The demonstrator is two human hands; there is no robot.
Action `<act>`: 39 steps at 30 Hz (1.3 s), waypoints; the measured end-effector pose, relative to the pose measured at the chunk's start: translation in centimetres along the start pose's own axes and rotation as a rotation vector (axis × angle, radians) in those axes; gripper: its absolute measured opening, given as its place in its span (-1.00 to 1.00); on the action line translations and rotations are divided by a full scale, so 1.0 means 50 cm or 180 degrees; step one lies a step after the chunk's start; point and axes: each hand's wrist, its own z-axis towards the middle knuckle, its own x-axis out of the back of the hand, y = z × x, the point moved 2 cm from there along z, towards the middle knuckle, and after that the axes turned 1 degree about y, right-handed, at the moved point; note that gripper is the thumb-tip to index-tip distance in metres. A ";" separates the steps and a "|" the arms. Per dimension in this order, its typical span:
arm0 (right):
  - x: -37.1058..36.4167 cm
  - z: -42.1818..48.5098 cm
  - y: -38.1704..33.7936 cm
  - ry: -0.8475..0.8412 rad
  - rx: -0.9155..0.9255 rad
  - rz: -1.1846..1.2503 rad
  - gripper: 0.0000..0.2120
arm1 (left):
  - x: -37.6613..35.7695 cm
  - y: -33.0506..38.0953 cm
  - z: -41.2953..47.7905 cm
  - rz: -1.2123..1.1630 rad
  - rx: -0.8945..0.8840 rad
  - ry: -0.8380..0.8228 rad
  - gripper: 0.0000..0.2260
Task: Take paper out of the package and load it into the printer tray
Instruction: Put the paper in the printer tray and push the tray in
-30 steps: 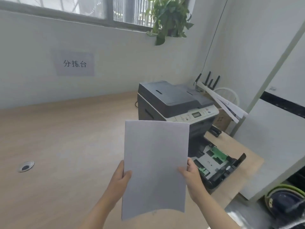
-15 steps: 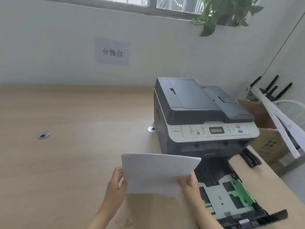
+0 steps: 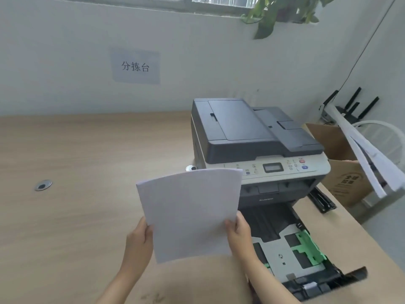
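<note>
Both hands [image 3: 140, 240] [image 3: 238, 232] pinch the white paper stack [image 3: 189, 212]; keep it square, lower it rightward into the open grey printer tray [image 3: 285, 257] under its green guides [image 3: 310, 249]

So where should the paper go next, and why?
Probably right and down, toward the tray. Both hands, left and right, hold the paper up beside the tray, which is pulled out and looks empty.
</note>
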 end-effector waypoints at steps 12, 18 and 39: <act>0.359 -0.002 0.057 0.0108 -0.1296 -0.0166 -0.65 | -0.257 0.129 -0.045 -0.0723 0.1218 -0.2320 -0.79; 0.483 0.018 0.183 0.0196 -0.2152 -0.0834 -0.77 | -0.458 0.109 -0.076 -0.0565 0.2048 -0.2526 -0.77; 0.459 0.223 0.285 -0.0695 -0.1745 -0.1009 -0.59 | -0.602 0.054 -0.015 -0.0250 0.2317 -0.0645 -0.73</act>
